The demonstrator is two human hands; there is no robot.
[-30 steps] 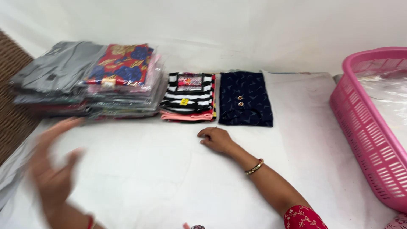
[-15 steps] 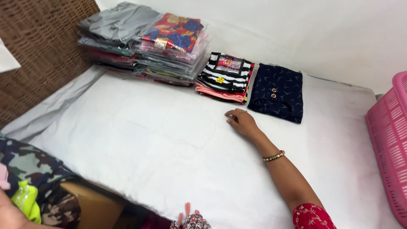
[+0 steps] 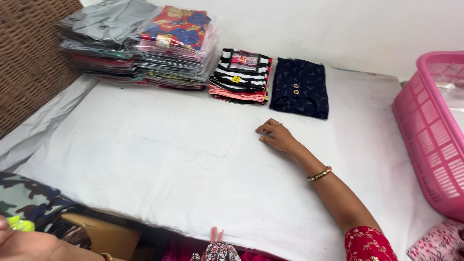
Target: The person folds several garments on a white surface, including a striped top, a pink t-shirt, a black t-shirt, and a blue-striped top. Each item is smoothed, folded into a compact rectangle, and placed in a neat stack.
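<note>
Two hands are yours here. Your right hand (image 3: 276,136) rests palm down on the white sheet (image 3: 169,159) covering the bench, fingers loosely curled, its grip released and holding nothing. Nearest to it, just beyond the fingertips, lies the folded navy top (image 3: 299,87), beside a striped black-and-white folded garment (image 3: 240,75). Your left hand (image 3: 19,244) sits at the lower left corner, mostly cut off; I cannot tell its grip. A pink basket (image 3: 427,140) stands to the right.
</note>
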